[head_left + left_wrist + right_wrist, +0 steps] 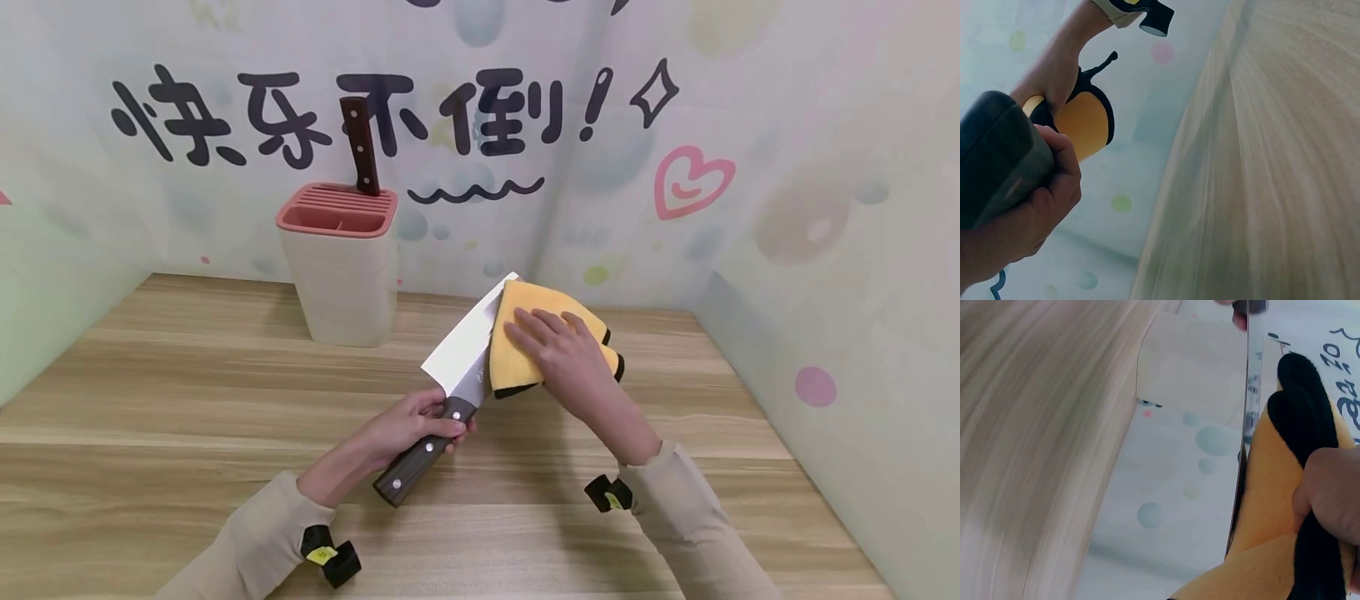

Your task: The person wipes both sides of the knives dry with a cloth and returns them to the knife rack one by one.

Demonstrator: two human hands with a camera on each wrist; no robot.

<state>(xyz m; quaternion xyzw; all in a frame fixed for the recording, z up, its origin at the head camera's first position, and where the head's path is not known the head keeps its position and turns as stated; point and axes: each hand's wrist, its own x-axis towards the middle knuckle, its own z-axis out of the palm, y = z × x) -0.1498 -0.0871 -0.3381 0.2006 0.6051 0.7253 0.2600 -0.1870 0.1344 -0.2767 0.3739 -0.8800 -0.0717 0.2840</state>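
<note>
A cleaver with a broad shiny blade (pixel 467 340) and a dark riveted handle (pixel 420 457) is held up over the table at a slant. My left hand (pixel 405 423) grips its handle near the blade, thumb across the top; the left wrist view shows those fingers (pixel 1060 165) curled round the handle. My right hand (pixel 561 354) holds a yellow cloth (pixel 517 367) with black edging against the blade, fingers spread on its upper face. In the right wrist view the cloth (pixel 1266 506) bunches under the thumb, right along the blade's edge; the blade's far part is covered.
A white knife holder (pixel 347 292) with a pink slotted top stands at the back left, a brown-handled knife (pixel 360 146) upright in it. The wooden table (pixel 187 400) meets a printed wall sheet (pixel 480 242) behind and at both sides.
</note>
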